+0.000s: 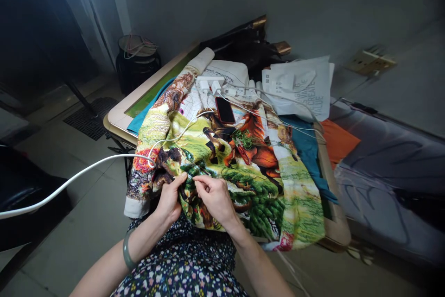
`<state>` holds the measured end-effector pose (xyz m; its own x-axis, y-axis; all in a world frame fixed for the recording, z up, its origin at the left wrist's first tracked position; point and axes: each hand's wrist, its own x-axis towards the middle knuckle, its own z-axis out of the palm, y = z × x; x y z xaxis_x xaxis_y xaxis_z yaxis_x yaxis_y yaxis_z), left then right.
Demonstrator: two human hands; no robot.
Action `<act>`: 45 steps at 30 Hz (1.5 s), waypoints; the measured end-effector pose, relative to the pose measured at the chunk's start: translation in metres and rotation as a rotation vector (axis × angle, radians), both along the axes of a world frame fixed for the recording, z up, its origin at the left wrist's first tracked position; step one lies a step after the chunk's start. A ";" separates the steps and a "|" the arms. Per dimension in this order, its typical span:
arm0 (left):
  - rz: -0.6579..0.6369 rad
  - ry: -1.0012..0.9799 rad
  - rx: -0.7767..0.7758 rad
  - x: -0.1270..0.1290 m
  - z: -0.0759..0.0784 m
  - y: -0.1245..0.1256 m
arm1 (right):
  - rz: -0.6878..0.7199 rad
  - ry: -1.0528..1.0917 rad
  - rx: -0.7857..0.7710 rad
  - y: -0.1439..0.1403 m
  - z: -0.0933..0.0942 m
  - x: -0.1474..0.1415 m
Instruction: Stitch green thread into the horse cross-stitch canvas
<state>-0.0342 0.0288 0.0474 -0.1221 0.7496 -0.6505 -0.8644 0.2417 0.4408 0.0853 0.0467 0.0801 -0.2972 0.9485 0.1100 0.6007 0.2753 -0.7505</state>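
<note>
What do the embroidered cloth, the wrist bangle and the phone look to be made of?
Embroidered cloth: textile, matt and nubbly, with dense coloured stitching; fibre type can't be told.
Bangle: smooth, grey-green, slightly shiny; perhaps stone such as jade, though glass or plastic could look alike.
Phone: dark, smooth front, probably glass; reddish edge, metal or plastic unclear.

Left hand [169, 200] and right hand [217, 199] work close together on a colourful stitched cloth [255, 195], just below the frame's centre.
The left grips the cloth, thumb on top; the right pinches thumb and forefinger together. A phone [225, 110] lies just above centre, near a white power strip [210, 82]; white bags [299, 87] sit upper right, a stool [138, 61] upper left.
</note>
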 end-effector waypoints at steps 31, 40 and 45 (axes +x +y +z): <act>-0.023 0.009 0.010 -0.001 -0.005 0.000 | 0.037 -0.096 0.098 0.002 0.001 0.002; -0.015 0.009 0.013 0.000 -0.003 0.000 | 0.059 -0.115 0.091 0.002 0.001 0.002; -0.022 0.016 0.006 -0.001 -0.004 0.000 | 0.051 -0.117 0.074 0.003 0.002 0.000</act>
